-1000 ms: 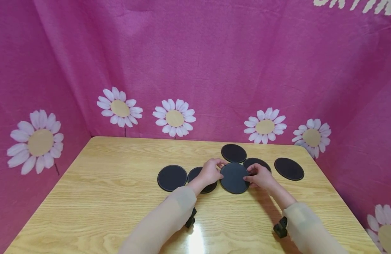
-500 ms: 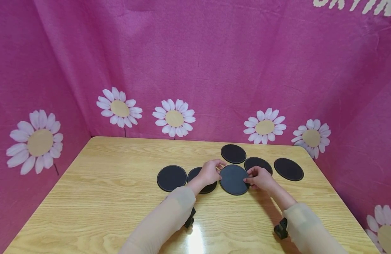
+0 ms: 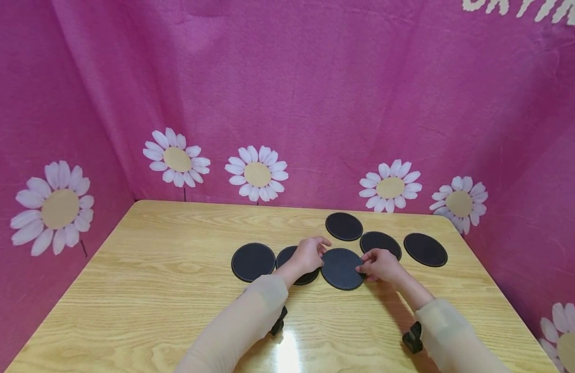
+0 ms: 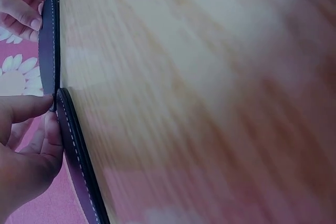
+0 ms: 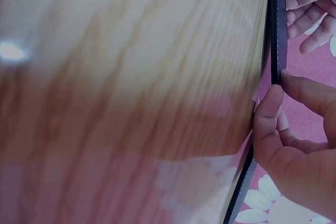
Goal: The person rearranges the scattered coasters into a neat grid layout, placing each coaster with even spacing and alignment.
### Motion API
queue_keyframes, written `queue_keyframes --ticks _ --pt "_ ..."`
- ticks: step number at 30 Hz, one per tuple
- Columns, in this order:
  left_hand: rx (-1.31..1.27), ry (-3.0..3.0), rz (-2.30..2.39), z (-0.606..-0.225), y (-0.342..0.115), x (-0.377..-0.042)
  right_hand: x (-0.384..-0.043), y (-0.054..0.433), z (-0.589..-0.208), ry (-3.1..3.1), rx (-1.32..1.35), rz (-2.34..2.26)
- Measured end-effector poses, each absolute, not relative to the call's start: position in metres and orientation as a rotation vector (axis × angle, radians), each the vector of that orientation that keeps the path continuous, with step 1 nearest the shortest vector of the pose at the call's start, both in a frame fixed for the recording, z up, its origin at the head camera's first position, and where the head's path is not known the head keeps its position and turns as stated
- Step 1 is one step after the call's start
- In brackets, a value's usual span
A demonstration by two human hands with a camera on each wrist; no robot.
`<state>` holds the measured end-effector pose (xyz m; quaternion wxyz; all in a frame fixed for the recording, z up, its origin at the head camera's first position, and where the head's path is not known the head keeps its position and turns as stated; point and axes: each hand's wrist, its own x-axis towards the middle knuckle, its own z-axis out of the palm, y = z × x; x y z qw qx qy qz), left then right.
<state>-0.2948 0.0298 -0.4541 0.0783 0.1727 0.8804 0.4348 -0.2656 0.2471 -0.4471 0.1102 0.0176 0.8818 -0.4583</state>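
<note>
A black round coaster [image 3: 341, 268] with a stitched rim lies low over the wooden table [image 3: 166, 290], held at both sides. My left hand [image 3: 315, 253] pinches its left edge and my right hand [image 3: 367, 263] pinches its right edge. In the left wrist view the coaster [image 4: 50, 45] shows edge-on, with my left hand [image 4: 31, 124] at its near rim and the right hand's fingers [image 4: 21, 1] at the far rim. The right wrist view shows the coaster [image 5: 276, 30] edge-on with my right hand [image 5: 286, 103] on its rim.
Several more black coasters lie flat around it: one at the left [image 3: 253, 261], one partly under my left hand [image 3: 287, 256], one behind [image 3: 344, 226], two at the right [image 3: 380, 242] [image 3: 425, 249]. A pink daisy-print cloth [image 3: 287, 103] walls in the table.
The held coaster has come down and slightly nearer, from tilted above the table to nearly flat. It no longer overlaps the coaster behind it. Both hands stayed on its edges.
</note>
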Motion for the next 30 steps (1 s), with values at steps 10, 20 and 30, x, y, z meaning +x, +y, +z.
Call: queue_keyframes --ticks 10,20,30 --pt "0.511 2.645 1.267 -0.4546 0.0295 -0.2925 -0.2665 0.2461 -0.4473 2.639 0.057 -1.282" --pt "0.517 2.638 1.279 -0.4571 0.0295 -0.2933 -0.2678 0.2448 -0.4461 2.68 0.019 -1.199" --pt "0.509 2.638 1.277 -0.4556 0.0298 -0.2924 -0.2696 0.2437 -0.4466 2.749 0.016 -1.133"
